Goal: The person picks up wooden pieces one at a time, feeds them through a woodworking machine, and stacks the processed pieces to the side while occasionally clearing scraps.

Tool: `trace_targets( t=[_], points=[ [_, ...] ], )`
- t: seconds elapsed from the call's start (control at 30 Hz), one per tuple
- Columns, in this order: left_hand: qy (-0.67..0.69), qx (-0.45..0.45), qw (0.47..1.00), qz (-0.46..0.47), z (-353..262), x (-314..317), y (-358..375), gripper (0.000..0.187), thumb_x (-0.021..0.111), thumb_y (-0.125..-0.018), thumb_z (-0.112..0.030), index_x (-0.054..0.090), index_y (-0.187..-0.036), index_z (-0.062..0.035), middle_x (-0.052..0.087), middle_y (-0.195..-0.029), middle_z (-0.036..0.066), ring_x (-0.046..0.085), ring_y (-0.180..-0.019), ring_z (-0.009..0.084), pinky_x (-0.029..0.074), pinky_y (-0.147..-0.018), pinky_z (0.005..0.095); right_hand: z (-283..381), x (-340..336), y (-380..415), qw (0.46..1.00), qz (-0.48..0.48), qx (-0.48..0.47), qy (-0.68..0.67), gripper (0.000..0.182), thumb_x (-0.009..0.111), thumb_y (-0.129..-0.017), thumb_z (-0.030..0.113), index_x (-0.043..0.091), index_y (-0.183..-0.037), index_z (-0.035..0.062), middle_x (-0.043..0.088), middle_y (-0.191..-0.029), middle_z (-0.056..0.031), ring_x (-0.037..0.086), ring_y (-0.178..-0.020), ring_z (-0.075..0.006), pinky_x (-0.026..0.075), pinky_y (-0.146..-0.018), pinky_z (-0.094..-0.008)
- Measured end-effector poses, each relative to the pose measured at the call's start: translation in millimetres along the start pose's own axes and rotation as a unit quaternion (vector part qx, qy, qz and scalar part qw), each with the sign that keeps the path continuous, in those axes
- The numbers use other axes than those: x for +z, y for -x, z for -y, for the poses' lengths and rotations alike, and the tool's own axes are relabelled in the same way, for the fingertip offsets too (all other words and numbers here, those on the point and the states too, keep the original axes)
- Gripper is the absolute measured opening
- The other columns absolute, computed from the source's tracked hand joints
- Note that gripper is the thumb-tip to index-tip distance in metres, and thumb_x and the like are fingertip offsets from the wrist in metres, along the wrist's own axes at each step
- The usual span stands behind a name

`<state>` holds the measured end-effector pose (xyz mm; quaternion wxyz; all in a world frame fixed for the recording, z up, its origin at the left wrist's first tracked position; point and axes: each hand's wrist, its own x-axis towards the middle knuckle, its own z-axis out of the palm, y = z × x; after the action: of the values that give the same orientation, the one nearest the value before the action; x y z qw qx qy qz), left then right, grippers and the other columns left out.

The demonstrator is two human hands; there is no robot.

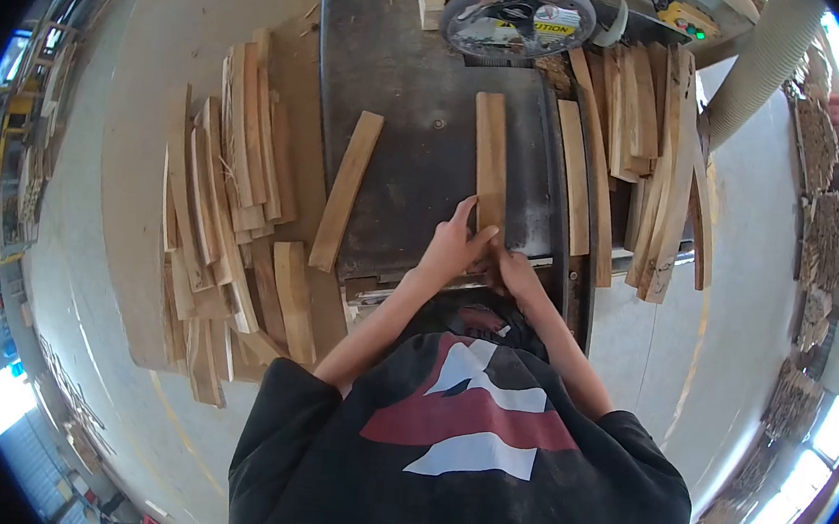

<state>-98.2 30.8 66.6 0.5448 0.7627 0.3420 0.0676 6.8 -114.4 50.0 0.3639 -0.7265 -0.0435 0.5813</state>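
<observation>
A wooden board point(492, 154) lies lengthwise on the dark metal machine table point(408, 161), its near end at my hands. My left hand point(456, 241) holds its left side near that end, with thumb and fingers closed on it. My right hand point(518, 274) is closed at the board's near end, its fingers partly hidden. Beyond the board's far end sits a round clear guard point(518, 21) with a caution label. To the left, a separate board point(347, 191) rests at a slant on the table.
Stacked boards point(251, 137) lie at the left. More boards point(662, 173) are piled right of the fence point(564, 175), with one strip point(574, 176) beside it. A ribbed hose point(767, 73) hangs at the upper right. Stacks of wood point(829, 238) stand farther right.
</observation>
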Motion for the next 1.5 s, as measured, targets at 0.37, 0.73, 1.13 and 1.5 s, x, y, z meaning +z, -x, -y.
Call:
trace_targets(
  t=[0.37, 0.73, 1.13, 1.5],
  points=[
    [-0.121, 0.080, 0.983, -0.114, -36, 57, -147, 0.039, 0.062, -0.100, -0.034, 0.073, -0.095, 0.0030, 0.066, -0.069, 0.025, 0.068, -0.066, 0.0433, 0.055, -0.061, 0.0507, 74, -25, -59, 0.941, -0.149, -0.066, -0.297, 0.053, 0.047, -0.106, 0.053, 0.057, -0.072, 0.0132, 0.049, -0.054, 0.0006, 0.045, -0.041, -0.0129, 0.029, -0.038, -0.0301],
    [0.098, 0.028, 0.990, -0.098, -28, 19, -175, 0.033, 0.074, -0.091, -0.030, 0.074, -0.107, -0.0015, 0.073, -0.078, 0.018, 0.072, -0.066, 0.0322, 0.055, -0.063, 0.0412, 114, -30, -84, 0.965, -0.206, -0.073, -0.146, 0.061, 0.049, -0.101, 0.062, 0.065, -0.076, 0.0091, 0.049, -0.055, 0.0021, 0.043, -0.040, -0.0107, 0.027, -0.036, -0.0283],
    [-0.292, 0.036, 0.857, -0.424, 81, -133, 67, 0.050, 0.085, -0.079, -0.017, 0.069, -0.126, -0.0066, 0.063, -0.114, 0.017, 0.058, -0.109, 0.0382, 0.048, -0.094, 0.0490, 184, -49, -154, 0.971, -0.132, -0.079, -0.182, 0.053, 0.049, -0.104, 0.057, 0.067, -0.084, 0.0111, 0.049, -0.061, 0.0078, 0.037, -0.042, -0.0050, 0.025, -0.038, -0.0238],
    [0.288, -0.122, 0.924, -0.217, 24, -68, 52, 0.063, 0.090, -0.075, -0.022, 0.066, -0.127, 0.0059, 0.067, -0.110, 0.019, 0.068, -0.095, 0.0273, 0.055, -0.080, 0.0346, 196, -43, -163, 0.949, -0.151, -0.249, -0.117, 0.044, 0.054, -0.103, 0.048, 0.067, -0.101, 0.0061, 0.051, -0.062, 0.0028, 0.043, -0.047, -0.0064, 0.027, -0.041, -0.0239]
  ],
)
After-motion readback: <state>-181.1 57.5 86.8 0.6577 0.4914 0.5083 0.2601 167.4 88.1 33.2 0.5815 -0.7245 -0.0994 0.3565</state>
